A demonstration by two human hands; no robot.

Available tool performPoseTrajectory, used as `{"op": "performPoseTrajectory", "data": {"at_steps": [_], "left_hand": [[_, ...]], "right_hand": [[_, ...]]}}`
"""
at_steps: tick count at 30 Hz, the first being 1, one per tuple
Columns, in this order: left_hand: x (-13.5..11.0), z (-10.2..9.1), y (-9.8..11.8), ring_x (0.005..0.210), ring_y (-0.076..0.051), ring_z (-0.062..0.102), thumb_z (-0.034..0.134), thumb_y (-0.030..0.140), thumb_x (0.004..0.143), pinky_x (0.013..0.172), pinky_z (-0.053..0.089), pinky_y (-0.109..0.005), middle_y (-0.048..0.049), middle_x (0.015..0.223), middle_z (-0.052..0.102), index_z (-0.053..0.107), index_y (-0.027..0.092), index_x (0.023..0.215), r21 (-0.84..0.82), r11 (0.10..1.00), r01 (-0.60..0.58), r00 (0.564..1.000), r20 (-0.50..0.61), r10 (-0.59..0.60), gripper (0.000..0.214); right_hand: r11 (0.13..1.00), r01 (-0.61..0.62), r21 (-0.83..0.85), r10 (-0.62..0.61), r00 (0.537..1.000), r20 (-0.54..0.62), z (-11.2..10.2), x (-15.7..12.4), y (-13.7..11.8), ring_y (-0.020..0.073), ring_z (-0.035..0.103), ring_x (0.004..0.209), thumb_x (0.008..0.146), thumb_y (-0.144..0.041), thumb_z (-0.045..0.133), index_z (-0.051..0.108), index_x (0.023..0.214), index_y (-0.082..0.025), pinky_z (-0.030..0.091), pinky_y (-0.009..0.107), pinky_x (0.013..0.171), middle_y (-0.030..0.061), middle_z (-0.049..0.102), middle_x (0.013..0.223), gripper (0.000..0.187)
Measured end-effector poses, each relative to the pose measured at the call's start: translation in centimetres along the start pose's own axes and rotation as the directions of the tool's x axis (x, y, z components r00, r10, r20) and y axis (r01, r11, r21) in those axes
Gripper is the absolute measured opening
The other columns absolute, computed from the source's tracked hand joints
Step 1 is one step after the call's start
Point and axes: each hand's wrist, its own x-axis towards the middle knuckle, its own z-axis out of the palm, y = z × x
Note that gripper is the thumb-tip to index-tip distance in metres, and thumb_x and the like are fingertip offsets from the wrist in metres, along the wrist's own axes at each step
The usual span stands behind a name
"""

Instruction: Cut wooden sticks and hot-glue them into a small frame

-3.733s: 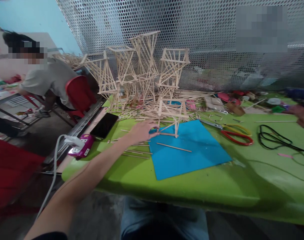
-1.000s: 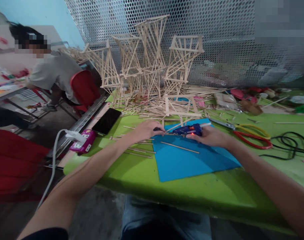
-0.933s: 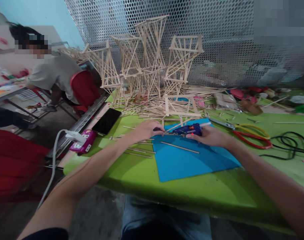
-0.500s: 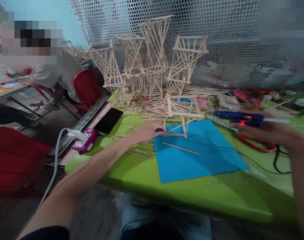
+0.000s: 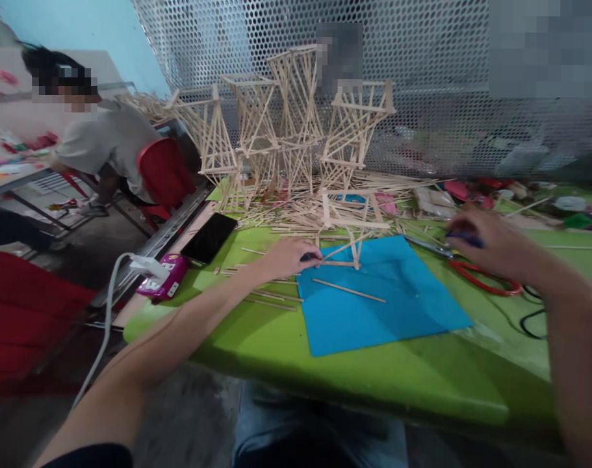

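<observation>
Your left fingers [image 5: 312, 247] pinch a pale wooden-stick frame [image 5: 358, 225] at lower left; your right fingers [image 5: 475, 221] grip a dark-blue tool [image 5: 465, 238].

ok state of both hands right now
Left hand: closed, pinching a corner of the small stick frame.
Right hand: closed around the blue glue gun, mostly hidden.

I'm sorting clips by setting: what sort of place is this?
Probably a craft workshop or classroom: a green table bears stick towers, a small stick frame and scissors, and another person sits at a second table.
</observation>
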Motion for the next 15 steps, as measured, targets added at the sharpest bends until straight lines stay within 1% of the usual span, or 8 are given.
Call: {"op": "performPoseTrajectory", "data": {"at_steps": [1,3,4,6,7,10,12,15], "left_hand": [[0.0,0.0,-0.1,0.094,-0.017,0.070,0.059,0.038,0.101,0.082,0.049,-0.029,0.0001,0.112,0.078,0.075,0.026,0.111,0.005,1.000,-0.009,1.000,0.000,0.009,0.023],[0.0,0.0,-0.2,0.094,-0.018,0.070,0.060,0.038,0.101,0.083,0.049,-0.029,-0.0001,0.112,0.078,0.076,0.026,0.111,0.024,1.000,-0.019,1.000,-0.004,0.019,0.022],[0.0,-0.1,-0.2,0.094,-0.018,0.071,0.060,0.038,0.100,0.084,0.049,-0.030,-0.0002,0.112,0.078,0.076,0.026,0.112,0.036,0.999,-0.019,1.000,-0.008,0.019,0.022],[-0.1,-0.2,-0.3,0.097,-0.019,0.071,0.061,0.038,0.100,0.085,0.049,-0.030,-0.0004,0.112,0.078,0.076,0.026,0.112,0.052,0.999,-0.016,1.000,-0.013,0.017,0.022],[-0.1,-0.3,-0.4,0.098,-0.019,0.071,0.061,0.038,0.100,0.086,0.049,-0.030,-0.0003,0.113,0.078,0.076,0.026,0.112,0.057,0.998,-0.014,1.000,-0.014,0.015,0.022],[-0.2,-0.5,-0.7,0.099,-0.019,0.071,0.061,0.039,0.100,0.087,0.049,-0.031,-0.0001,0.113,0.079,0.076,0.027,0.112,0.062,0.998,0.001,1.000,-0.019,0.000,0.023],[-0.2,-0.6,-0.9,0.097,-0.020,0.071,0.060,0.041,0.100,0.086,0.049,-0.031,-0.0010,0.111,0.079,0.076,0.026,0.112,0.067,0.998,0.008,1.000,-0.021,-0.006,0.024],[-0.2,-0.6,-1.2,0.100,-0.021,0.070,0.060,0.042,0.100,0.087,0.049,-0.032,-0.0022,0.111,0.078,0.076,0.026,0.112,0.083,0.997,-0.001,1.000,-0.022,0.003,0.025]], "right_hand": [[0.986,0.076,0.149,-0.096,0.987,0.127,-0.1,0.0,-2.7,0.0270,0.064,0.093,0.097,-0.050,0.054,0.065,0.110,-0.019,0.046,0.040,0.085,0.0182,0.071,0.110,0.036],[0.926,0.193,0.323,-0.316,0.865,0.389,0.2,-0.2,-7.9,0.0250,0.065,0.094,0.099,-0.054,0.053,0.068,0.106,-0.021,0.046,0.036,0.084,0.0120,0.073,0.107,0.036],[0.916,0.212,0.341,-0.360,0.809,0.464,0.6,-0.4,-10.1,0.0245,0.064,0.089,0.097,-0.056,0.055,0.069,0.103,-0.022,0.045,0.035,0.079,0.0101,0.073,0.101,0.038],[0.922,0.246,0.300,-0.378,0.741,0.555,1.7,-0.9,-13.4,0.0221,0.061,0.076,0.092,-0.062,0.060,0.070,0.097,-0.023,0.039,0.033,0.068,0.0062,0.071,0.086,0.041],[0.921,0.263,0.287,-0.385,0.729,0.566,2.3,-1.1,-14.4,0.0215,0.060,0.074,0.092,-0.061,0.062,0.070,0.092,-0.023,0.037,0.032,0.065,0.0061,0.071,0.085,0.039],[0.904,0.302,0.301,-0.422,0.742,0.521,3.3,-1.7,-15.6,0.0199,0.059,0.073,0.095,-0.048,0.060,0.070,0.086,-0.021,0.035,0.032,0.064,0.0067,0.071,0.084,0.030],[0.898,0.293,0.327,-0.429,0.743,0.513,3.1,-2.0,-15.3,0.0182,0.057,0.069,0.094,-0.040,0.059,0.069,0.082,-0.021,0.035,0.031,0.062,0.0050,0.069,0.078,0.024],[0.884,0.207,0.419,-0.423,0.737,0.528,1.4,-2.2,-13.6,0.0161,0.056,0.064,0.089,-0.037,0.063,0.068,0.079,-0.022,0.038,0.029,0.058,0.0019,0.067,0.071,0.019]]}}
